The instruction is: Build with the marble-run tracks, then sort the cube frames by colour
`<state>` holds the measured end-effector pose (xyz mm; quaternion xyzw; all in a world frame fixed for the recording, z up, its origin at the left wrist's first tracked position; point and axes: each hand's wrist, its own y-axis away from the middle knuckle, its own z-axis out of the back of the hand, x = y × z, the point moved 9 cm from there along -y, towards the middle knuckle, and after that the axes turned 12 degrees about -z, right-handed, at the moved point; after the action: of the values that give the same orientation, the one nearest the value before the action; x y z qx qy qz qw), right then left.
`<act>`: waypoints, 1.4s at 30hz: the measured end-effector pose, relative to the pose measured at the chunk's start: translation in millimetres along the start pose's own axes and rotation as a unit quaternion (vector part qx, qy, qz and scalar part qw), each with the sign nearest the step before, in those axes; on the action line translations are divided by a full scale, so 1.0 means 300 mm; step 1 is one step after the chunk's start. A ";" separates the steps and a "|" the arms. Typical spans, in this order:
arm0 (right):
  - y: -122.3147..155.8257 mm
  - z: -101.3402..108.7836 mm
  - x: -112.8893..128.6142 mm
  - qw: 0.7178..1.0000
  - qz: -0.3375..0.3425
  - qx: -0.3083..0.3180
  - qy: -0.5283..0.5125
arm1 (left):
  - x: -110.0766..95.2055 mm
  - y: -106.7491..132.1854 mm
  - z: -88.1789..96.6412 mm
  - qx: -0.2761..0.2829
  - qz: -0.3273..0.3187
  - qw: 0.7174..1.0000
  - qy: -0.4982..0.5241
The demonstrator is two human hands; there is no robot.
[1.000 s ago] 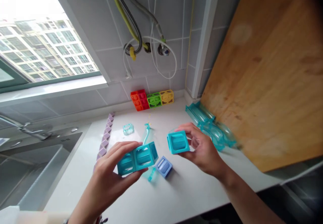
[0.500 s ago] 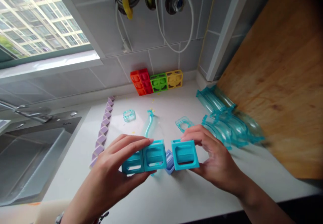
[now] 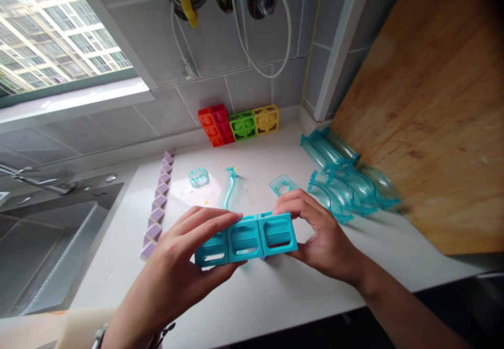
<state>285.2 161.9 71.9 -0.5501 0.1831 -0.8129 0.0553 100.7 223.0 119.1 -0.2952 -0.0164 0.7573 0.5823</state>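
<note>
Above the counter, my left hand [image 3: 185, 244] grips a pair of joined turquoise toy blocks [image 3: 244, 239] with oval openings in their faces. A third turquoise block [image 3: 277, 233] is pinched between the thumb and fingers of my right hand [image 3: 318, 233]. Its side meets the pair, so the three form one row; whether they are locked together I cannot tell. Behind and below the row, a blue-violet block on the counter is almost fully hidden. Just beyond my hands lie a curved clear-turquoise track piece [image 3: 231, 189] and a flat clear-turquoise piece [image 3: 282, 184].
Red [image 3: 216, 125], green [image 3: 243, 126] and yellow blocks [image 3: 266, 119] stand against the tiled wall. Clear-turquoise chutes [image 3: 342, 181] are piled at right by a wooden board [image 3: 433, 128]. A purple-and-white zigzag strip [image 3: 159, 202] lies left, beside the sink [image 3: 98, 197]. Another flat clear piece [image 3: 199, 177] lies nearby.
My right hand has moved left, bringing its single turquoise block against the pair in my left hand. The gap between them has closed, covering the blue-violet block. The view has shifted slightly.
</note>
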 end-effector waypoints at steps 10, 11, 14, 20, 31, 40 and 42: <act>0.002 0.002 0.016 0.999 0.029 0.004 -0.018 | 0.000 -0.011 -0.001 -0.002 0.005 1.000 -0.002; 0.003 0.001 0.016 0.999 0.028 0.003 -0.016 | 0.004 -0.010 -0.001 -0.001 0.007 1.000 -0.001; 0.004 -0.004 0.014 1.000 0.025 0.005 -0.007 | 0.015 -0.005 -0.006 0.005 0.013 1.000 0.004; 0.007 0.003 0.013 1.000 0.023 -0.007 0.017 | 0.024 0.003 -0.012 0.001 0.007 1.000 0.000; 0.010 0.004 0.004 0.999 0.025 -0.009 0.030 | 0.017 -0.002 -0.021 0.002 -0.009 1.000 -0.006; 0.012 0.008 -0.008 0.999 0.018 -0.027 0.042 | 0.020 -0.007 -0.041 0.000 0.016 0.999 -0.037; 0.018 0.008 -0.016 0.999 0.006 -0.031 0.033 | 0.025 -0.008 -0.054 -0.002 0.037 0.999 -0.039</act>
<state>288.9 157.8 66.5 -0.5236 0.2129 -0.8241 0.0370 109.4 225.4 103.3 -0.2673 -0.0297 0.7893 0.5519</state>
